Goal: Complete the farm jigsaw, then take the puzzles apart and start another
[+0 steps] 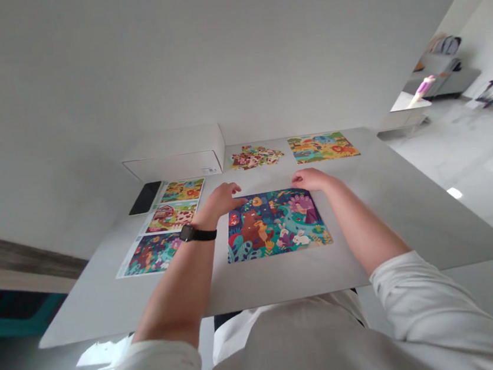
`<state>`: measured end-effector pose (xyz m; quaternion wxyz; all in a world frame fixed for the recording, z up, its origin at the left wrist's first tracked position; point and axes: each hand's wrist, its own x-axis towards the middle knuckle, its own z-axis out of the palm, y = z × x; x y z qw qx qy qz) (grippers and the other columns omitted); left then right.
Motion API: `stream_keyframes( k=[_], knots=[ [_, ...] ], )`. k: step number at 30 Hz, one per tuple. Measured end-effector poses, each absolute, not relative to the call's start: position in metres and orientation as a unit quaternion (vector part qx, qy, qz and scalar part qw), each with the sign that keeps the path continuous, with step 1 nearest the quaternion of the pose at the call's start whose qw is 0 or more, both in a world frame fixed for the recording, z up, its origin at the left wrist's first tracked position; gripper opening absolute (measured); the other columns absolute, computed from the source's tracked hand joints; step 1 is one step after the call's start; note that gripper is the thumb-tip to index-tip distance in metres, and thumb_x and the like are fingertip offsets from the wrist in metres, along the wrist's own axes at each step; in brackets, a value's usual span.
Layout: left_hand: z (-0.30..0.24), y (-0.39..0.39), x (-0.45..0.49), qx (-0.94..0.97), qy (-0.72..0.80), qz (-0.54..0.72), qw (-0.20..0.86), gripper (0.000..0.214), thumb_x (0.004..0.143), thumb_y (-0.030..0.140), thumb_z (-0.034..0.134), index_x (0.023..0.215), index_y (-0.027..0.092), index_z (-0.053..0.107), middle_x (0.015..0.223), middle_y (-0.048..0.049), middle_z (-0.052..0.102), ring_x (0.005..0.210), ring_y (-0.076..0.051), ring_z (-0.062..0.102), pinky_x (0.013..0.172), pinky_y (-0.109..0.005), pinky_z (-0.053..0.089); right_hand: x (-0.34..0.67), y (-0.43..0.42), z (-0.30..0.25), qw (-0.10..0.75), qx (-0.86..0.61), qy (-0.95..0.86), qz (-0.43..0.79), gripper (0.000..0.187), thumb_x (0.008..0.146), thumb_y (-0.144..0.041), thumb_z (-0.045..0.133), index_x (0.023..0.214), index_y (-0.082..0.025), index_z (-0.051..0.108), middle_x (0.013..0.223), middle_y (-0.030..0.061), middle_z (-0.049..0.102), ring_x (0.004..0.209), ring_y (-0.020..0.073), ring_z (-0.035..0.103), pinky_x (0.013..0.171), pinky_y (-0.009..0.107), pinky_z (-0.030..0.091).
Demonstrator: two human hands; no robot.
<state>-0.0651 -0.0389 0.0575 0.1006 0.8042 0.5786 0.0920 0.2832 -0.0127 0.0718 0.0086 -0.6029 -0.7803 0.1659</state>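
Note:
A colourful animal jigsaw puzzle (276,224) lies flat on the white table (386,204) in front of me. My left hand (221,198), with a black watch on its wrist, rests at the puzzle's far left corner, fingers stretched out over the edge. My right hand (310,179) sits at the far right corner with its fingers curled down onto the edge; nothing shows in its grasp. A heap of loose puzzle pieces (254,157) lies beyond the puzzle.
A second finished puzzle (322,146) lies at the far right. A sheet of three reference pictures (162,229) lies to the left, with a black phone (145,198) and a white box (178,152) behind it. The room's floor (468,142) lies to the right.

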Motion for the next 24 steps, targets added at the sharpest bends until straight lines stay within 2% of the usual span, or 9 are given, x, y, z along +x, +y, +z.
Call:
stream_keyframes(
  k=[6,10,13,16,20,24],
  knots=[
    [0.047,-0.013,-0.033,0.795,0.596,0.009,0.109,0.043,0.097,0.055,0.061,0.107,0.018,0.081,0.113,-0.016,0.08,0.103,-0.029,0.075,0.087,-0.032,0.054,0.275,0.004,0.052,-0.007,-0.595,-0.79,0.146,0.027,0.099,-0.046,0.069,0.098,-0.024,0.084,0.106,0.0089,0.084,0.093,0.0231,0.074,0.075,0.028,0.046],
    [0.04,-0.018,-0.031,0.779,0.619,0.029,0.096,0.044,0.101,0.055,0.054,0.11,0.019,0.078,0.114,-0.0145,0.08,0.103,-0.027,0.075,0.085,-0.032,0.053,0.275,0.008,0.044,0.007,-0.586,-0.798,0.14,0.031,0.101,-0.047,0.064,0.089,-0.024,0.081,0.095,0.0074,0.082,0.083,0.0201,0.069,0.069,0.027,0.04],
    [0.037,-0.019,-0.032,0.782,0.614,0.039,0.096,0.045,0.104,0.056,0.05,0.11,0.02,0.077,0.113,-0.0128,0.08,0.103,-0.026,0.074,0.086,-0.031,0.052,0.277,0.01,0.042,0.005,-0.569,-0.807,0.159,0.042,0.101,-0.052,0.06,0.076,-0.022,0.076,0.076,0.005,0.075,0.071,0.018,0.061,0.064,0.029,0.035],
    [0.036,-0.018,-0.03,0.791,0.603,0.045,0.089,0.049,0.104,0.059,0.049,0.102,0.02,0.078,0.111,-0.0136,0.079,0.104,-0.027,0.073,0.087,-0.032,0.052,0.28,0.01,0.042,0.005,-0.552,-0.814,0.183,0.05,0.098,-0.06,0.057,0.07,-0.022,0.072,0.065,0.0014,0.067,0.063,0.0162,0.054,0.061,0.028,0.033],
    [0.038,-0.02,-0.026,0.786,0.606,0.06,0.107,0.05,0.103,0.06,0.051,0.094,0.018,0.077,0.102,-0.0148,0.078,0.096,-0.027,0.073,0.081,-0.032,0.05,0.279,0.008,0.043,0.02,-0.541,-0.81,0.226,0.052,0.093,-0.069,0.06,0.075,-0.021,0.072,0.07,0.0016,0.07,0.066,0.016,0.055,0.061,0.027,0.035],
    [0.038,-0.026,-0.023,0.777,0.613,0.069,0.128,0.047,0.103,0.061,0.052,0.101,0.02,0.075,0.097,-0.0119,0.079,0.087,-0.026,0.072,0.071,-0.032,0.045,0.275,0.007,0.042,0.025,-0.531,-0.808,0.253,0.041,0.09,-0.062,0.068,0.082,-0.022,0.076,0.078,0.0021,0.076,0.07,0.017,0.06,0.064,0.027,0.039]
  ],
)
